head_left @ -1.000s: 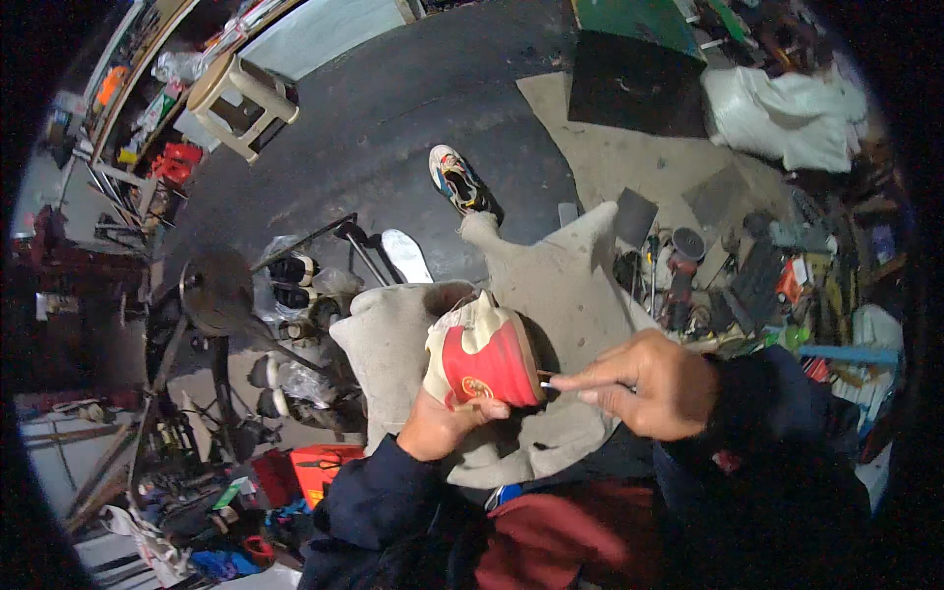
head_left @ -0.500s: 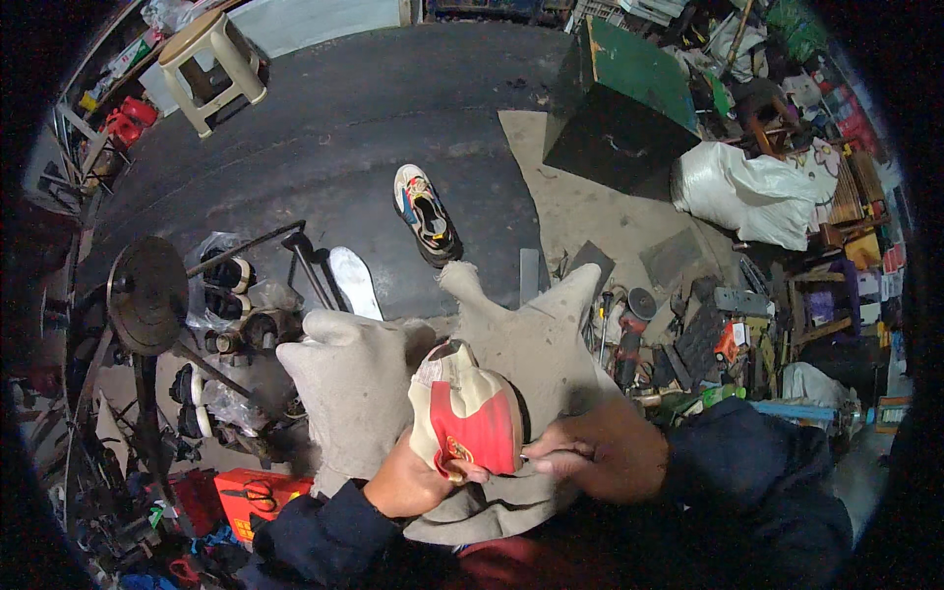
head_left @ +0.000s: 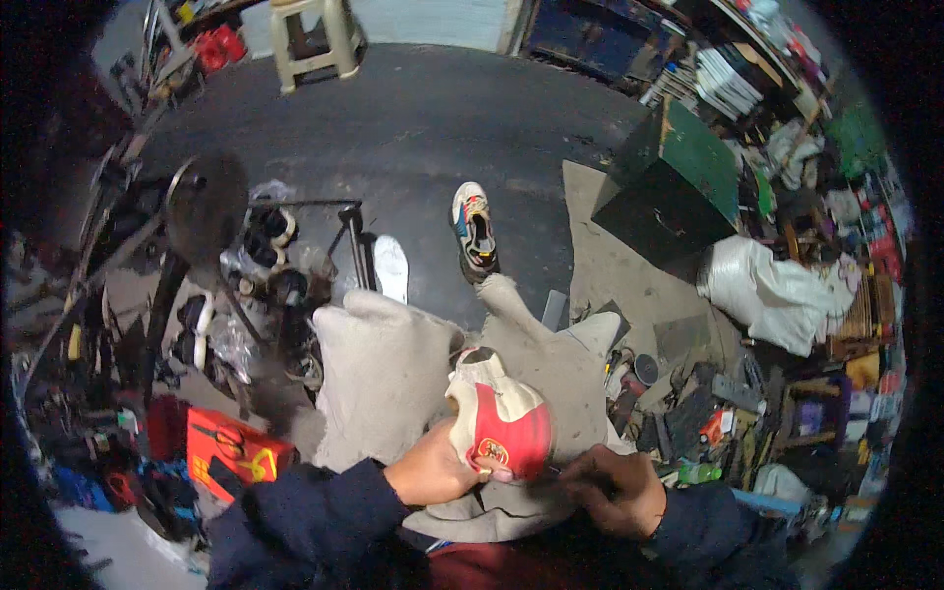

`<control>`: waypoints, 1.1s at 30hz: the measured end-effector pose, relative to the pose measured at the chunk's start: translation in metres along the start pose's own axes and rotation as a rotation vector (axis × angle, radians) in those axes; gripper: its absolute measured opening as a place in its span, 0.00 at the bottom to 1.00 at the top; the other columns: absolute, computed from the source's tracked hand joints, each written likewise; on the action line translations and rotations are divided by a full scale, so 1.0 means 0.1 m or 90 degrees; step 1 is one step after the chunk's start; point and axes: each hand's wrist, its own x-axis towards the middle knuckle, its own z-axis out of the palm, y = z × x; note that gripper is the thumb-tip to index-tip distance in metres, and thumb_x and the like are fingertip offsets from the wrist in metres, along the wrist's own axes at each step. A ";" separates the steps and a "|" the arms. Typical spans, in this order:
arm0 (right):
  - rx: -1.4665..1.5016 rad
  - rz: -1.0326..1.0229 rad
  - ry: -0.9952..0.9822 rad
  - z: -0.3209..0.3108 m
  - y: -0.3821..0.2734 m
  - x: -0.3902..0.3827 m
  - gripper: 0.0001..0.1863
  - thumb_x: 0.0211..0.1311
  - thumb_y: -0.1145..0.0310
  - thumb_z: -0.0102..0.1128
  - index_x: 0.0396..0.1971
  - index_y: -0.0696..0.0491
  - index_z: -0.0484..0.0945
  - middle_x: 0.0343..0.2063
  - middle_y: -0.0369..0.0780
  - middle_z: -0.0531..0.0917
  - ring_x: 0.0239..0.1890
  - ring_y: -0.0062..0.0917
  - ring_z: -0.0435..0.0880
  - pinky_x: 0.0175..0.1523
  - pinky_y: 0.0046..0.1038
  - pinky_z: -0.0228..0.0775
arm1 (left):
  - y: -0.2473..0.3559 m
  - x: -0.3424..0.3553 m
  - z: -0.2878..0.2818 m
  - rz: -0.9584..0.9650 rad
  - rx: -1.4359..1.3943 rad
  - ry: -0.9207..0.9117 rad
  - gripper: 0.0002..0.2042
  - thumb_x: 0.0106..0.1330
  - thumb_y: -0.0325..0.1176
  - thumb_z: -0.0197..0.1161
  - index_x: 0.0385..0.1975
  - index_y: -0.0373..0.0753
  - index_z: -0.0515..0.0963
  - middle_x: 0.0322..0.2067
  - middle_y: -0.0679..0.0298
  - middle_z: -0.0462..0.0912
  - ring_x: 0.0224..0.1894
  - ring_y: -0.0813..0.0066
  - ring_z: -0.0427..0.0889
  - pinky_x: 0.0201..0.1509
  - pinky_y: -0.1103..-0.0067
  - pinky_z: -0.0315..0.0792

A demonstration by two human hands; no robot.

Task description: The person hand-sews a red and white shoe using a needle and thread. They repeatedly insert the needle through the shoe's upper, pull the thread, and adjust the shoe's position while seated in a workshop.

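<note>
A cream and red shoe (head_left: 513, 428) rests over the pale grey cloth (head_left: 370, 366) draped across my lap, with its heel toward the right. My left hand (head_left: 439, 464) grips it from the lower left, thumb along the red panel beside a gold emblem. My right hand (head_left: 615, 490) is at the shoe's lower right, fingers curled on a small thin tool (head_left: 557, 471), whose end at the shoe is hard to make out in shadow.
A multicoloured sneaker (head_left: 475, 226) and white insole (head_left: 391, 267) lie ahead on dark flooring. A metal stand (head_left: 205, 206) and bagged shoes are left, with a red box (head_left: 231, 447). Right are a green chest (head_left: 669, 182), white sack (head_left: 762, 295) and tools. A plastic stool (head_left: 315, 39) stands behind.
My head view has shifted, so more of the back wall shows. The shoe and both hands sit lower in the picture, still close together, with the shoe held the same way.
</note>
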 end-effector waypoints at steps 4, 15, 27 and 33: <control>-0.143 0.004 0.074 0.09 -0.12 0.11 0.04 0.59 0.78 0.62 0.34 0.60 0.78 0.24 0.42 0.85 0.28 0.24 0.87 0.36 0.24 0.77 | -0.20 0.19 -0.02 0.138 -0.074 -0.004 0.20 0.55 0.17 0.61 0.50 0.34 0.75 0.44 0.56 0.83 0.47 0.66 0.81 0.52 0.73 0.74; 0.023 0.055 0.086 0.19 -0.29 0.41 0.03 0.62 0.80 0.62 0.31 0.59 0.77 0.21 0.39 0.85 0.23 0.13 0.81 0.30 0.17 0.71 | -0.01 0.21 -0.23 0.227 -0.109 -0.085 0.13 0.53 0.19 0.62 0.40 0.35 0.79 0.40 0.55 0.85 0.46 0.62 0.82 0.55 0.71 0.72; 0.190 0.009 0.098 0.15 0.00 0.34 0.06 0.63 0.79 0.63 0.31 0.61 0.74 0.25 0.44 0.85 0.29 0.21 0.86 0.33 0.21 0.75 | -0.06 0.18 -0.14 0.215 0.068 -0.032 0.20 0.62 0.36 0.70 0.51 0.36 0.76 0.47 0.56 0.84 0.49 0.65 0.82 0.56 0.70 0.74; 0.060 -0.046 0.119 0.13 0.09 0.10 0.06 0.61 0.81 0.63 0.31 0.62 0.73 0.24 0.43 0.84 0.30 0.23 0.87 0.36 0.22 0.77 | 0.03 -0.05 0.14 0.098 -0.009 0.081 0.15 0.63 0.36 0.72 0.42 0.33 0.80 0.35 0.66 0.85 0.39 0.82 0.80 0.47 0.79 0.74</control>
